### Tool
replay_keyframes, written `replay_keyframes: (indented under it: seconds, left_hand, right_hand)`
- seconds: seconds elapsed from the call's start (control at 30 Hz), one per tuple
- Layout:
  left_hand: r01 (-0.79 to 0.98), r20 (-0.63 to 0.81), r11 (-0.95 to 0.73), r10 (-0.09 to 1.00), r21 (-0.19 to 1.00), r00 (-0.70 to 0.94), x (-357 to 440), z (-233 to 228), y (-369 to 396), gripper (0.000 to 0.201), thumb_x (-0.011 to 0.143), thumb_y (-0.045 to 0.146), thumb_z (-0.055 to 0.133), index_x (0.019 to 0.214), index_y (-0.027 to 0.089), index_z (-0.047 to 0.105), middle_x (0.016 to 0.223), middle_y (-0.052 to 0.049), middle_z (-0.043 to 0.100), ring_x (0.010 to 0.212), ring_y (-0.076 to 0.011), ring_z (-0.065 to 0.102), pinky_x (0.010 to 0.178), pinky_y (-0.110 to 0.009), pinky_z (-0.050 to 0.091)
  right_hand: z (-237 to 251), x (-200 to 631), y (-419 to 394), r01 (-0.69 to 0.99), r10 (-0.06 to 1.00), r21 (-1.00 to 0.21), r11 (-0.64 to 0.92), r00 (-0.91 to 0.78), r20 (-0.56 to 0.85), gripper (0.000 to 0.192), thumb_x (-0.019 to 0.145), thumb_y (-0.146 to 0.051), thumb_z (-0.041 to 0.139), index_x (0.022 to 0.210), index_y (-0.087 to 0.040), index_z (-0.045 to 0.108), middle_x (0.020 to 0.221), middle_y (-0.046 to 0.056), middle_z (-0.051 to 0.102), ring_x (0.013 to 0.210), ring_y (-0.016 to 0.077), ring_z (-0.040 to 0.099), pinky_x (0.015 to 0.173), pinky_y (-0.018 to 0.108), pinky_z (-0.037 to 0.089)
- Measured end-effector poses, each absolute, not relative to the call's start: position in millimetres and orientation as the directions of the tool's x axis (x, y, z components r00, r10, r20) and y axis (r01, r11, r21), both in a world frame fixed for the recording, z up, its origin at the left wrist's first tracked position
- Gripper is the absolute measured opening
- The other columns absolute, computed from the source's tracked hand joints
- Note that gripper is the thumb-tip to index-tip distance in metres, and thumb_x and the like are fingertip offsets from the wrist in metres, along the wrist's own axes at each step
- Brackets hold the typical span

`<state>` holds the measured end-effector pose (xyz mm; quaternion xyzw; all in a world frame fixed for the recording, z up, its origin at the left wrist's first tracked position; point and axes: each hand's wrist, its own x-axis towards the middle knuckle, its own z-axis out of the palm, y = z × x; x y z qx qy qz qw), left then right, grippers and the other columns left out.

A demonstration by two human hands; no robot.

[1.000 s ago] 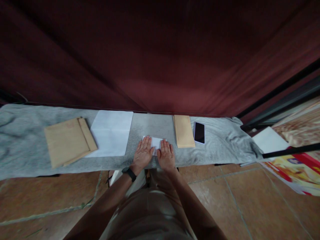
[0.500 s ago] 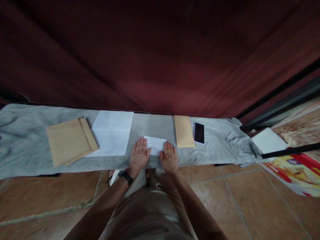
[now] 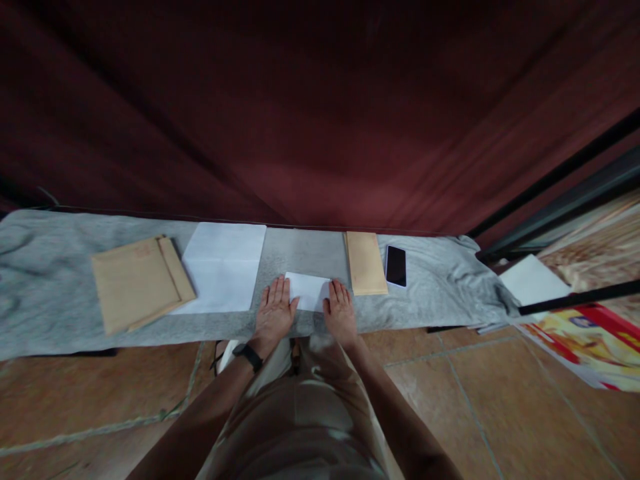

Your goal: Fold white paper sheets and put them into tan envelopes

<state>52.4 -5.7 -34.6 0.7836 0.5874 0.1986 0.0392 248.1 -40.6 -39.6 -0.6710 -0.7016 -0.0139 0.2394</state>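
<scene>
A small folded white paper (image 3: 309, 291) lies on the grey cloth (image 3: 55, 287) that covers the bench in front of me. My left hand (image 3: 273, 312) lies flat with fingers together at the paper's left end, a black band on its wrist. My right hand (image 3: 341, 311) lies flat at the paper's right end. Both palms press down on the cloth and the paper's near edge; neither hand grips anything.
A larger white sheet (image 3: 223, 267) and brown envelopes (image 3: 137, 281) lie to the left. A narrow brown envelope (image 3: 366, 263) and a black phone (image 3: 396, 265) lie to the right. A dark red curtain (image 3: 320, 113) hangs behind; a tiled floor is below.
Both hands have slid apart and toward me along the folded paper, uncovering its middle. One second ago they sat side by side on top of it.
</scene>
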Motion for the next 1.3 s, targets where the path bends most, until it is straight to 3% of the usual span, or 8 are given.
replay_keyframes:
  seconds: [0.27,0.5,0.7,0.8,0.9,1.0,1.17,1.3]
  left_hand:
    - [0.932,0.261,-0.296,0.935,0.211,0.238,54,-32,-7,0.066,0.104,0.041,0.030,0.157,0.003,0.034,0.162,-0.021,0.035,0.154,-0.0322,0.031,0.125,-0.053,0.024]
    - [0.935,0.282,-0.301,0.928,0.188,0.242,55,-31,-9,0.064,0.104,0.040,0.031,0.157,0.003,0.035,0.161,-0.021,0.037,0.153,-0.0343,0.032,0.124,-0.055,0.024]
    - [0.930,0.315,-0.317,0.916,0.184,0.250,53,-26,-11,0.064,0.103,0.037,0.034,0.158,0.004,0.033,0.163,-0.020,0.035,0.151,-0.0349,0.036,0.123,-0.055,0.028]
    - [0.921,0.374,-0.341,0.892,0.186,0.255,51,-20,-14,0.067,0.103,0.038,0.038,0.161,0.007,0.027,0.166,-0.019,0.029,0.153,-0.0345,0.032,0.123,-0.055,0.028]
    - [0.906,0.444,-0.388,0.851,0.170,0.281,48,-14,-17,0.068,0.103,0.039,0.042,0.162,0.010,0.026,0.168,-0.017,0.024,0.156,-0.0344,0.022,0.124,-0.057,0.026]
    - [0.888,0.511,-0.437,0.801,0.144,0.312,46,-11,-18,0.064,0.102,0.036,0.047,0.160,0.014,0.033,0.169,-0.016,0.021,0.158,-0.0344,0.015,0.125,-0.059,0.023]
    - [0.855,0.509,-0.514,0.756,0.073,0.411,45,-8,-19,0.058,0.102,0.030,0.048,0.158,0.018,0.038,0.168,-0.014,0.026,0.158,-0.0325,0.014,0.126,-0.059,0.020]
    - [0.802,0.390,-0.594,0.752,0.055,0.531,50,-9,-20,0.056,0.103,0.033,0.045,0.157,0.017,0.041,0.165,-0.013,0.034,0.157,-0.0299,0.021,0.127,-0.055,0.022]
  right_hand:
    - [-29,246,-4,0.958,0.970,-0.279,0.071,-0.001,0.243,0.046,0.101,-0.019,0.046,0.146,-0.011,0.053,0.151,0.016,0.054,0.142,0.0278,0.044,0.118,0.047,0.033]
    - [-16,250,7,0.957,0.982,-0.282,0.073,-0.019,0.189,0.042,0.096,-0.017,0.056,0.138,-0.018,0.061,0.134,0.015,0.064,0.125,0.0269,0.056,0.113,0.042,0.040]
    - [-4,253,14,0.874,0.985,-0.484,0.040,0.048,0.168,0.029,0.089,-0.004,0.055,0.106,-0.020,0.073,0.110,0.010,0.069,0.103,0.0220,0.066,0.094,0.031,0.052]
    - [7,257,18,0.817,0.974,-0.571,0.078,0.060,0.219,0.028,0.092,-0.005,0.051,0.102,-0.021,0.071,0.104,0.006,0.070,0.094,0.0177,0.068,0.086,0.026,0.053]
    - [22,262,17,0.694,0.917,-0.690,0.205,0.110,0.383,0.023,0.096,-0.012,0.049,0.104,-0.022,0.068,0.104,0.006,0.069,0.099,0.0191,0.067,0.090,0.029,0.053]
    - [30,262,12,0.601,0.856,-0.720,0.347,0.110,0.505,0.021,0.098,-0.015,0.048,0.102,-0.022,0.067,0.107,0.007,0.070,0.108,0.0202,0.065,0.099,0.034,0.052]
    - [8,250,-11,0.570,0.865,-0.702,0.428,-0.033,0.501,0.026,0.095,-0.007,0.048,0.099,-0.024,0.068,0.117,0.007,0.071,0.122,0.0210,0.061,0.115,0.044,0.043]
    - [-18,246,-30,0.594,0.895,-0.700,0.395,-0.076,0.440,0.033,0.089,0.000,0.048,0.100,-0.024,0.067,0.119,0.008,0.070,0.123,0.0214,0.060,0.112,0.045,0.046]
